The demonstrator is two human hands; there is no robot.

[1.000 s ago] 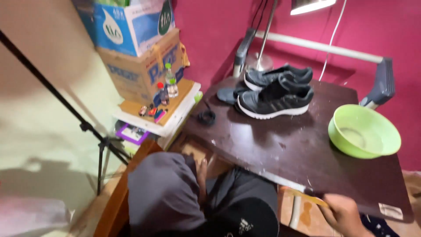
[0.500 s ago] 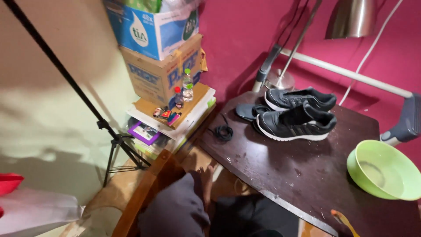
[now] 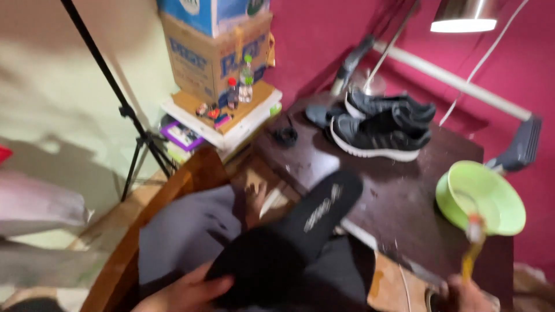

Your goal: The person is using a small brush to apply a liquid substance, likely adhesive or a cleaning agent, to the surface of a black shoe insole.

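Note:
My left hand (image 3: 188, 290) is at the bottom edge and grips the near end of a long black insole (image 3: 315, 211) with a white print, which points up toward the dark table (image 3: 399, 196). In the bottom right corner, my right hand (image 3: 462, 296) holds a thin yellow-handled brush (image 3: 471, 248) upright, its tip in front of a lime green bowl (image 3: 483, 193). A pair of black sneakers with white soles (image 3: 378, 124) lies at the table's far side. My grey-clad lap (image 3: 191, 231) fills the space below the insole.
A metal desk lamp (image 3: 462, 14) shines at the top right. Left of the table, stacked cardboard boxes (image 3: 214, 49) and small bottles (image 3: 240, 81) sit on a pile of books. A black tripod (image 3: 124, 110) stands by the pale wall. A small black object (image 3: 284, 135) lies on the table corner.
The view has swung left and down. My left hand has brought the black insole up over my lap, and my right hand has raised the brush in front of the green bowl.

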